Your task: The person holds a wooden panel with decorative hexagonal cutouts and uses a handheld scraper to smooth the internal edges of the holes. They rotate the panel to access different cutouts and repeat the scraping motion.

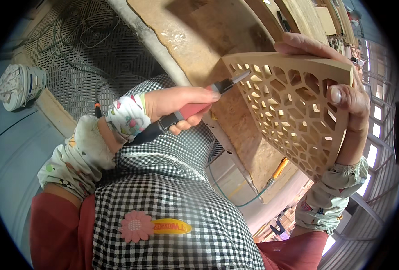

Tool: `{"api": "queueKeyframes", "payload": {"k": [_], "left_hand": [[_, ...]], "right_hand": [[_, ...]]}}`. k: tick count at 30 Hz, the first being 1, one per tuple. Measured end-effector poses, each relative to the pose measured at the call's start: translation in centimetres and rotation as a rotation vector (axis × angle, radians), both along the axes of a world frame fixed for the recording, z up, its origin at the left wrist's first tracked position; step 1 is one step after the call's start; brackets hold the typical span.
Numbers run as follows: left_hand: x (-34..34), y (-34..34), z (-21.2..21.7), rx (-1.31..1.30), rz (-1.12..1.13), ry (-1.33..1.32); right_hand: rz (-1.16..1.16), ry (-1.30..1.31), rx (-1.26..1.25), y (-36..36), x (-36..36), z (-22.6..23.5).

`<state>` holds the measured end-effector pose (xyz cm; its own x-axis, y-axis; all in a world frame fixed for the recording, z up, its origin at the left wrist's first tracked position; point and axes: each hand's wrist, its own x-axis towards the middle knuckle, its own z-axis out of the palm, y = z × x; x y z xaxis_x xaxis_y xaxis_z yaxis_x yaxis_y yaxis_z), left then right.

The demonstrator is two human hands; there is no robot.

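A red-and-black carving tool (188,112) with a narrow metal blade is gripped in my left hand (177,105), fingers wrapped round its handle. Its blade tip lies at the upper left part of a pale wooden lattice panel (285,96); whether it touches the wood I cannot tell. The panel is pierced with many angular openings inside a solid frame and is held tilted. My right hand (350,99) clasps the panel's upper right corner, thumb on the front face and fingers over the top edge. Part of that hand is hidden behind the wood.
Behind the panel is a worn brown work surface (195,40) with a rough edge. A yellow-handled tool (278,168) with a green hose lies by it. At left are a white bucket (21,85), grid floor matting (87,40) and loose cables. Stacked boards (303,18) stand beyond.
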<state>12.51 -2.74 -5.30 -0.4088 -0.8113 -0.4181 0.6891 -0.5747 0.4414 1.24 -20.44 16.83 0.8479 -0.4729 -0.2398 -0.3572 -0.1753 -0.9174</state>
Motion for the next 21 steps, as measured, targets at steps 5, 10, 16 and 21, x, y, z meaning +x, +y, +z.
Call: {"api": "queueKeyframes", "payload": {"k": [5, 10, 16, 21], "left_hand": [[-0.4, 1.4, -0.5, -0.025, 0.016, 0.031], [-0.4, 0.2, -0.6, -0.061, 0.083, -0.128], [-1.2, 4.6, 0.8, -0.096, 0.064, -0.445], [-1.9, 4.2, 3.4, -0.025, 0.083, -0.761]], "right_hand": [[0.020, 0.019, -0.020, 0.0, 0.3, 0.1], [0.004, 0.022, 0.006, 0.2, 0.5, 0.4], [0.066, 0.081, -0.042, -0.2, 1.0, 0.1], [0.072, 0.121, -0.066, 1.0, 1.1, 0.2]]}}
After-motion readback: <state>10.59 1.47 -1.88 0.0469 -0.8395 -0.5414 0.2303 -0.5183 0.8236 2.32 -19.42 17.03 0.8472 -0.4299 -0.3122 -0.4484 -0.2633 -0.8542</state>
